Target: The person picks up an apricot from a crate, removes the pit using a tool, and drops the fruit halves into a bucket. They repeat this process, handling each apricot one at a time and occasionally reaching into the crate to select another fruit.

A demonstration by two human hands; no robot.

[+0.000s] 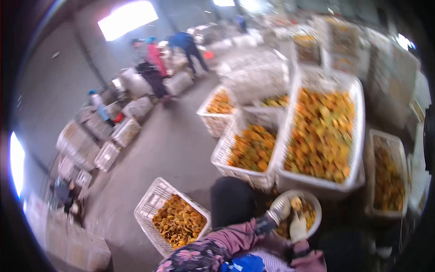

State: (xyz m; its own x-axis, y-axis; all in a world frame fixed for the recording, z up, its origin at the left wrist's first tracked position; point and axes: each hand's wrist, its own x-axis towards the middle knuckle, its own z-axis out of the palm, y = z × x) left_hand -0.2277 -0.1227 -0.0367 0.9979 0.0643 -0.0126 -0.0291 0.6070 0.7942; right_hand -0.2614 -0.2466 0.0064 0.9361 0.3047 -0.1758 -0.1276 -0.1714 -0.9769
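Over a round white bowl (316, 209) that holds orange-brown pieces, my two gloved hands work close together. My left hand (280, 212), in a pale glove, is closed at the bowl's left side, its fingers blurred. From below, my right hand (298, 228) reaches in, also gloved, with its fingers bent up against a round pale-orange piece (296, 203). The piece is at the fingertips of both hands and looks like a fruit half or mushroom cap; its kind is too blurred to tell.
A big white tub (358, 131) heaped with orange pieces stands beyond the bowl. A smaller white crate (219, 159) of them adjoins it. Left of my knee (233, 201) is a white basket (144, 204) of browner pieces. Another crate (379, 211) stands right. People (186, 43) bend among crates farther off.
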